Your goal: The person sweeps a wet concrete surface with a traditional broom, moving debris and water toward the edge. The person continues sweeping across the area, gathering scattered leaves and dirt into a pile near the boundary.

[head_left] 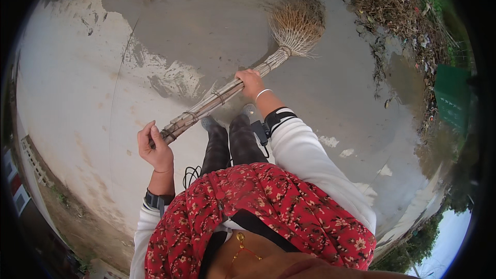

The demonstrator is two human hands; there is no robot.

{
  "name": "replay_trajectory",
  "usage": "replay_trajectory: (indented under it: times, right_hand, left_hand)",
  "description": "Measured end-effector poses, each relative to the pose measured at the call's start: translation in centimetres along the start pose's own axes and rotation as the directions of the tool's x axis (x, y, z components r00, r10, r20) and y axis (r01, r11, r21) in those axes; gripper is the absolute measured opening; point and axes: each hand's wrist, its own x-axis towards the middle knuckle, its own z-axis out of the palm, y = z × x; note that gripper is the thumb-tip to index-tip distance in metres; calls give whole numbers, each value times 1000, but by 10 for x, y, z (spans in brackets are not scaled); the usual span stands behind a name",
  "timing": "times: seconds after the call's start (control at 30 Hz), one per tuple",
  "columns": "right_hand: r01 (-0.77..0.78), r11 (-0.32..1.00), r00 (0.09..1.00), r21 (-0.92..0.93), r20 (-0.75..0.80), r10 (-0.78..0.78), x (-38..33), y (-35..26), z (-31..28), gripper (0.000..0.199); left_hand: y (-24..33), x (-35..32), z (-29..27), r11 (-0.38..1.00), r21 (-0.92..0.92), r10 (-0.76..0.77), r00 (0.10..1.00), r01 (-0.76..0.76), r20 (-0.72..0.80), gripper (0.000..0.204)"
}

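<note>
A long broom [217, 96] made of bundled twigs, bound with several ties, slants across in front of me. Its bristle head [296, 28] fans out on the wet ground at the far right. My right hand [250, 82] is closed around the middle of the handle. At the handle's near left end, my left hand [155, 145] has its fingers curled against the butt, with the thumb raised. Muddy grey water [206, 26] covers the ground around the bristles.
Pale concrete [72, 93] with a thin crack lies to the left. A heap of dry leaves and litter [392, 10] lines the far right edge, beside a green panel [451, 95]. Below my hands are my boots [211, 123]; a black cable [191, 174] hangs by my left leg.
</note>
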Motion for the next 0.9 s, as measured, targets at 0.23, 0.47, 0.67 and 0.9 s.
replay_trajectory:
  times: [0.23, 0.47, 0.67, 0.9]
  right_hand:
    - [-247, 924, 963, -293, 35, 268, -96, 126, -98, 32]
    - [-317, 855, 929, -411, 46, 367, -209, 110, -115, 30]
    - [-303, 851, 923, -430, 91, 375, -292, 33, -60, 30]
    - [-106, 927, 950, -360, 238, 201, -307, -70, 6, 27]
  left_hand:
    - [35, -14, 130, 964, -210, 207, 955, -162, 214, 16]
    - [19, -66, 114, 897, -392, 8, 880, 203, 474, 25]
    - [-38, -116, 24, 863, -379, -68, 820, 333, 568, 26]
    - [-101, -167, -118, 872, -348, -206, 904, 343, 374, 25]
